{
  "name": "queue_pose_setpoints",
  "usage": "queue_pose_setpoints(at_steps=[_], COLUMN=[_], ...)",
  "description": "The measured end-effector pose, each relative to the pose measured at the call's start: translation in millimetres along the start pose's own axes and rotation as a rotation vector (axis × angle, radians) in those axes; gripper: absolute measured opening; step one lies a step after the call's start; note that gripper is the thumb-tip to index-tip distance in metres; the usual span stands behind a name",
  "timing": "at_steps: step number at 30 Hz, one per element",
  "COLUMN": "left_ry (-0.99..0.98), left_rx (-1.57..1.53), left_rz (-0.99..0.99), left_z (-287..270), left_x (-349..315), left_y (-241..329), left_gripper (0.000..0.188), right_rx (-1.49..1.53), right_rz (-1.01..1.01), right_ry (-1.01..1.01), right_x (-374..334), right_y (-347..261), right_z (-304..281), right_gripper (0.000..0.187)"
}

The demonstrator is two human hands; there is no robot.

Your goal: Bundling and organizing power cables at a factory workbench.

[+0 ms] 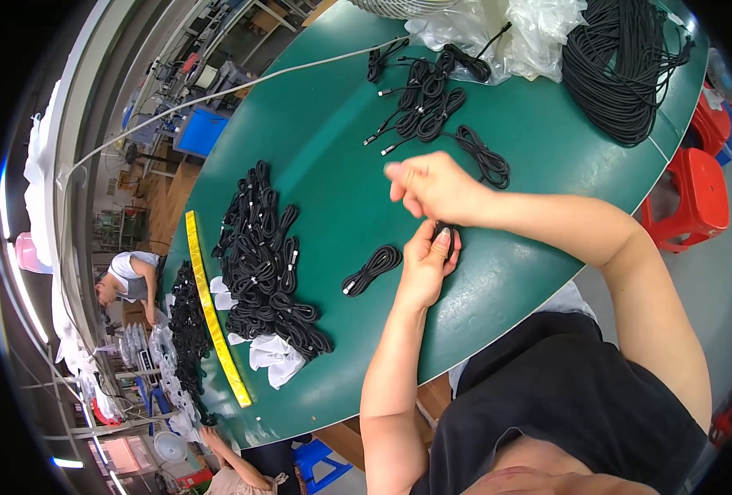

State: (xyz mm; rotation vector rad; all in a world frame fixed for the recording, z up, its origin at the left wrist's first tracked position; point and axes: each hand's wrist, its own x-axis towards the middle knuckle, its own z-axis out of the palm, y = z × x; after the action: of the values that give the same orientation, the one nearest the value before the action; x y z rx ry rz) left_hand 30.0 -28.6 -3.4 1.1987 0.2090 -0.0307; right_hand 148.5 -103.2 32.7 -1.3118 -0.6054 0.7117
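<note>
While hands (433,227) close — cable bundle (443,233) pinched

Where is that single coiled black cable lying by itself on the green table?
In the head view, the single coiled cable lies just left of the left hand, right of the big pile of bundled cables.

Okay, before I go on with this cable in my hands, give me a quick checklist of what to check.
1. Cable held: the left hand pins a small black cable coil on the green table: ok.
2. Right hand closed above it, fingers pinched: ok; what it pinches, cannot tell.
3. Coil fully wound: mostly hidden by the hands, cannot tell.
4. Finished single coil lies apart, left of the hands: ok.
5. Pile of bundled cables further left, away from the hands: ok.
6. Loose cables beyond the hands, apart from them: ok.
</note>
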Motion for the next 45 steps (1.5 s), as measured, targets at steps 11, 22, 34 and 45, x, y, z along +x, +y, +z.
queue_pose_setpoints(at_steps=[11, 22, 34, 45], left_ry=[0.142, 0.191, 0.852, 0.152], left_rx=[-0.370, -0.205, -0.051, -0.278], left_rz=[0.266, 0.429, 0.698, 0.516], left_z=[-26.9, -41.4, -60.9, -33.1], left_x=[-1.8, -4.2, 2.1, -0.2], left_y=[24.2, 31.2, 17.5, 25.7], left_gripper=[0.040, 0.026, 0.016, 0.041], right_rx=[-1.131, -1.204, 0.594, 0.273], right_rz=[-0.478, -0.035, 0.085, 0.051], right_ry=[0.442, 0.110, 0.177, -0.153], right_x=[21.3, 28.2, 12.7, -11.0], right_y=[5.3, -5.8, -15.4, -1.4], right_z=[-36.7, -70.7, -26.3, 7.0], right_gripper=[0.037, 0.046, 0.018, 0.020])
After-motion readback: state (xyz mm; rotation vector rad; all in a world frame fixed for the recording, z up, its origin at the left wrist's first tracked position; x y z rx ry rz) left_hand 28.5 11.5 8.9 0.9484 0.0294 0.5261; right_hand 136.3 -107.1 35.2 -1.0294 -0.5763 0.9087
